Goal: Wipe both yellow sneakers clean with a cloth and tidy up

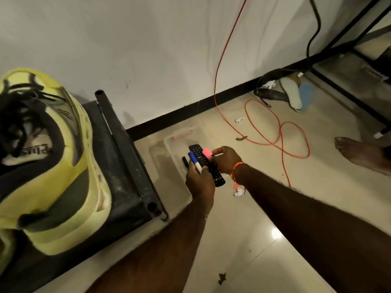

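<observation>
A bulky yellow sneaker with black laces and dark panels point(48, 157) sits at the left edge of the view on a dark metal rack with tubular rails point(127, 157), close to the camera and well apart from both hands. Only this one sneaker is in view.

To its right, over the glossy cream tiled floor point(264, 218), two bare forearms reach forward. The left hand point(200, 180) is curled around a black remote control with rows of small buttons point(208, 166), and holds a marker with a blue cap and white barrel point(194, 160) against it. A second, black, pen-like item point(185, 161) pokes out just left of the marker; how it is held cannot be told. The right hand point(225, 159), with an orange thread bracelet point(236, 170) at the wrist, pinches a small pink block point(207, 153) at the remote's upper end.

Directly beneath the hands lies a clear plastic box with a pink label point(179, 142), on the floor beside the rack. An orange cable point(275, 132) hangs down the white wall point(148, 39) and loops across the tiles. Scraps of crumpled white paper point(238, 191) lie scattered. A bare foot point(357, 153) rests at the right edge. Farther back, a pale insole point(292, 94) lies near black frame legs point(338, 85).
</observation>
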